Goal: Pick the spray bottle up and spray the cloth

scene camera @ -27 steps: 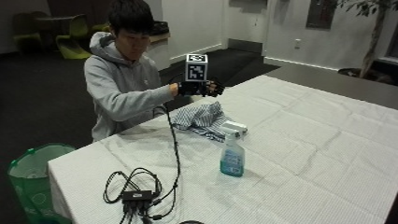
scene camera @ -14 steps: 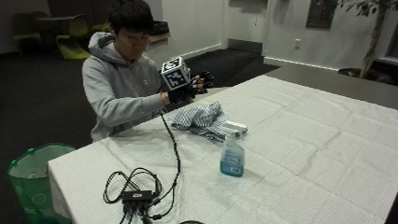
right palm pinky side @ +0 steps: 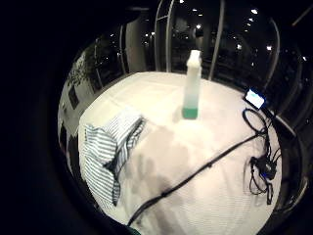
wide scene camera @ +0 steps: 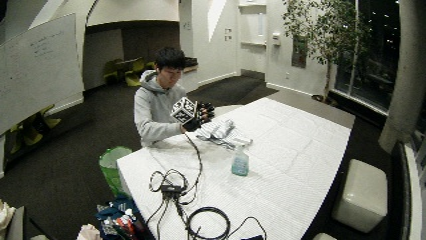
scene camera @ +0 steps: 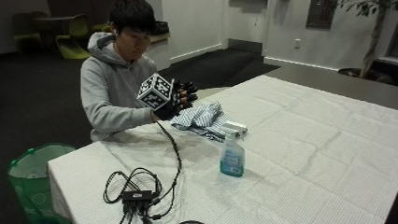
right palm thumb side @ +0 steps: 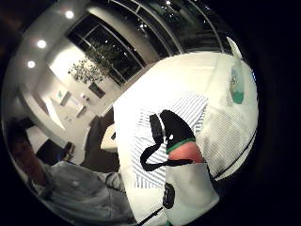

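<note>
Hand pose: the gloved right hand (scene camera: 177, 97) is raised above the table (scene camera: 323, 140), over the near end of the striped cloth (scene camera: 202, 119).
Grip: fingers look spread and hold nothing, though they are small in the outside view.
Spray bottle (scene camera: 232, 155): upright on the table, apart from the cloth, toward the near edge.
Room: bare tablecloth lies between cloth and bottle.

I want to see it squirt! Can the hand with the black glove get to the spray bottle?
Probably yes. The gloved hand is raised above the striped cloth, and only bare tablecloth separates it from the upright spray bottle.
</note>
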Motion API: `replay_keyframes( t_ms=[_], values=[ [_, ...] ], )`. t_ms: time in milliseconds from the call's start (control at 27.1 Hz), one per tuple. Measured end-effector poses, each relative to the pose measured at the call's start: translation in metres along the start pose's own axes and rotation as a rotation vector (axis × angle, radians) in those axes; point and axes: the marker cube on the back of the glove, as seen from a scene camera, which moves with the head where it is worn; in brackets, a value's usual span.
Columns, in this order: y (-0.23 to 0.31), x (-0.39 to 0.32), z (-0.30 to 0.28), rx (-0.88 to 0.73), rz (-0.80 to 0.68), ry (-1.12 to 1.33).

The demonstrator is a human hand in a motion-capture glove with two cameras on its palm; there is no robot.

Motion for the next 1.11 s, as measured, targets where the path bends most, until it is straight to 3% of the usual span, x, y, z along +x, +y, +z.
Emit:
replay_keyframes(
  t_ms=[222,628,1109],
  values=[
    [-0.018,0.044,0.008,-0.007,0.106,-0.093],
    [-0.082,0.138,0.070,0.099,0.463,-0.395],
    [-0.117,0.154,0.122,0.178,0.653,-0.579]
  ],
)
